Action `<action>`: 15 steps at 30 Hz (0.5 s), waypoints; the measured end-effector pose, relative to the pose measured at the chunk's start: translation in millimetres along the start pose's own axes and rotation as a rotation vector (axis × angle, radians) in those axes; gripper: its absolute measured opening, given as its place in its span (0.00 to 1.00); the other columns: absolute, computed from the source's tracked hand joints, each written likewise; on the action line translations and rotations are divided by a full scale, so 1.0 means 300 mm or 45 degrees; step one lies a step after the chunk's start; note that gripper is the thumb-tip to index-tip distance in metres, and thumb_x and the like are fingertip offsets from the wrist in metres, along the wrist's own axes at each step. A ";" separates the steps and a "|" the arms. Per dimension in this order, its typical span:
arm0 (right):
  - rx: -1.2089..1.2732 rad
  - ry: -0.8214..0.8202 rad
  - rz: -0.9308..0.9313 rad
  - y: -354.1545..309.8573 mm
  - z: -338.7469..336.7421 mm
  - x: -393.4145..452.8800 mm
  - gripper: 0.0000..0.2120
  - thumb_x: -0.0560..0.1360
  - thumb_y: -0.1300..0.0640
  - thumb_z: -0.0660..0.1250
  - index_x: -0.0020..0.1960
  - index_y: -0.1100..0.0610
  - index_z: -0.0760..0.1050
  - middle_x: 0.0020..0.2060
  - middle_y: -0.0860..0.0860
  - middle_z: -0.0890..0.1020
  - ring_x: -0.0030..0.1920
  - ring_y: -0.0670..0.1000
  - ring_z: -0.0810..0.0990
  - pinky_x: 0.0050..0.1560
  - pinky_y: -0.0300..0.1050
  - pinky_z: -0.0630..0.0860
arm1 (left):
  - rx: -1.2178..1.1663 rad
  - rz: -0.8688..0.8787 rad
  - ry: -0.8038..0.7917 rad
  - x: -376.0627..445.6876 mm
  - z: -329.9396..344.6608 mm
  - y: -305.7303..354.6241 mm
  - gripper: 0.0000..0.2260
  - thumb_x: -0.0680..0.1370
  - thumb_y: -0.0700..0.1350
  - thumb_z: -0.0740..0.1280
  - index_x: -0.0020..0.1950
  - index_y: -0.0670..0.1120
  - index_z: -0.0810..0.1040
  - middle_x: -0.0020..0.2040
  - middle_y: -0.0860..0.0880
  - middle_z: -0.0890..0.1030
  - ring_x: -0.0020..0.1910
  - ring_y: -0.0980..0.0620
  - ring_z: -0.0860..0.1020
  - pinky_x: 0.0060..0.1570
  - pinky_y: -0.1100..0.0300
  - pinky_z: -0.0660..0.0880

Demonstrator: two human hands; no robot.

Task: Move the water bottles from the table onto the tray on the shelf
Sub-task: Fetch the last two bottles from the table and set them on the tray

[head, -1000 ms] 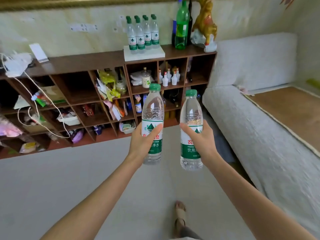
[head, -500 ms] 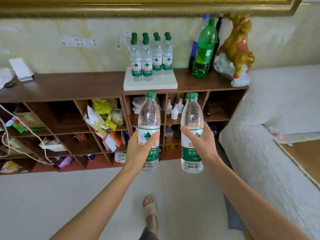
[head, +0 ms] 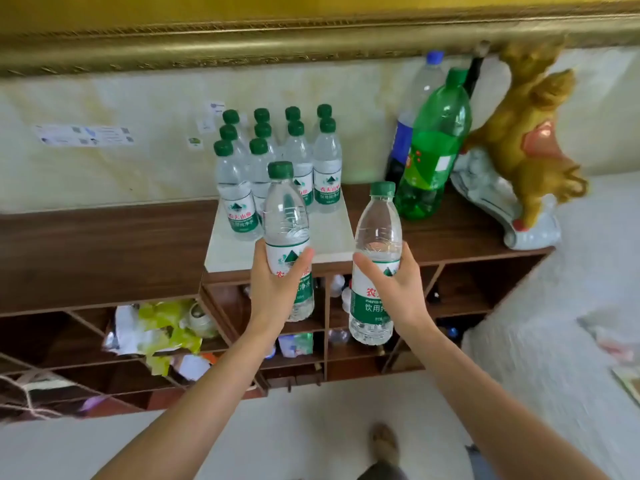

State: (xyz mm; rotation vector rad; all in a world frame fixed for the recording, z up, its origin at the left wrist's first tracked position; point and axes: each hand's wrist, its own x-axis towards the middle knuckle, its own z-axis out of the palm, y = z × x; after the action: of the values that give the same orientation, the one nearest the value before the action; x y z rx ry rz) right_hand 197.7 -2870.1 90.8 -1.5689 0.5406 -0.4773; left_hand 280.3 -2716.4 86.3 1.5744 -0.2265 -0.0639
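- Left grip point(head: 277, 289) is wrapped round the label of one bottle point(head: 286, 216), thumb across the front, bottle upright. Right grip point(head: 398, 289) has a second bottle point(head: 375, 237) the same way, also upright, a bit lower.
- Both bottles are in the air at the front edge of the shelf point(head: 104, 244), just short of the tray point(head: 332, 233). Left one looks lined up with the bare front part of the tray, right one sits off its right front corner.
- Progress: ten green-capped bottles point(head: 327, 168) already stand on the tray, packed in rows toward the back and left. My guess is these two go in the open front strip next. The bench isn't in view, so no idea how many are left over there.
- Tray is a pale flat slab on top of a dark wood shelf with cubbies underneath, stuffed with wrappers, small bottles and odds and ends.
- Right of the tray: a big green soda bottle point(head: 433, 143), a blue-capped one behind it, and a gold figurine point(head: 526, 133) on a white base.
- Pale wall with stickers behind, gilt frame above, a light-covered sofa at right, pale floor, one foot showing.
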 end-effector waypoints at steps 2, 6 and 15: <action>0.014 -0.037 -0.017 0.011 0.000 0.138 0.24 0.65 0.45 0.76 0.57 0.47 0.74 0.50 0.45 0.84 0.53 0.47 0.83 0.60 0.56 0.77 | -0.019 0.039 0.114 0.095 0.066 -0.028 0.20 0.72 0.45 0.74 0.59 0.59 0.71 0.56 0.58 0.81 0.55 0.61 0.79 0.54 0.64 0.76; 0.025 -0.172 -0.039 0.023 -0.002 0.382 0.20 0.68 0.51 0.76 0.56 0.46 0.73 0.50 0.44 0.83 0.52 0.46 0.82 0.60 0.54 0.77 | 0.006 0.096 0.438 0.238 0.188 -0.072 0.24 0.71 0.46 0.75 0.61 0.60 0.68 0.58 0.61 0.77 0.56 0.69 0.76 0.55 0.73 0.71; -0.005 -0.466 -0.096 0.015 0.093 0.711 0.25 0.68 0.55 0.77 0.60 0.48 0.70 0.52 0.42 0.81 0.54 0.41 0.81 0.60 0.46 0.78 | 0.105 0.027 0.651 0.407 0.291 -0.193 0.27 0.68 0.44 0.78 0.64 0.51 0.72 0.61 0.51 0.78 0.60 0.57 0.77 0.59 0.61 0.76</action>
State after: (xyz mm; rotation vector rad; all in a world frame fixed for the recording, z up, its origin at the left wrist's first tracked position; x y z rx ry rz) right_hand 384.5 -2976.3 80.5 -1.6365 0.2025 -0.2355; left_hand 389.8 -2824.8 39.3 1.6157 0.1571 0.3654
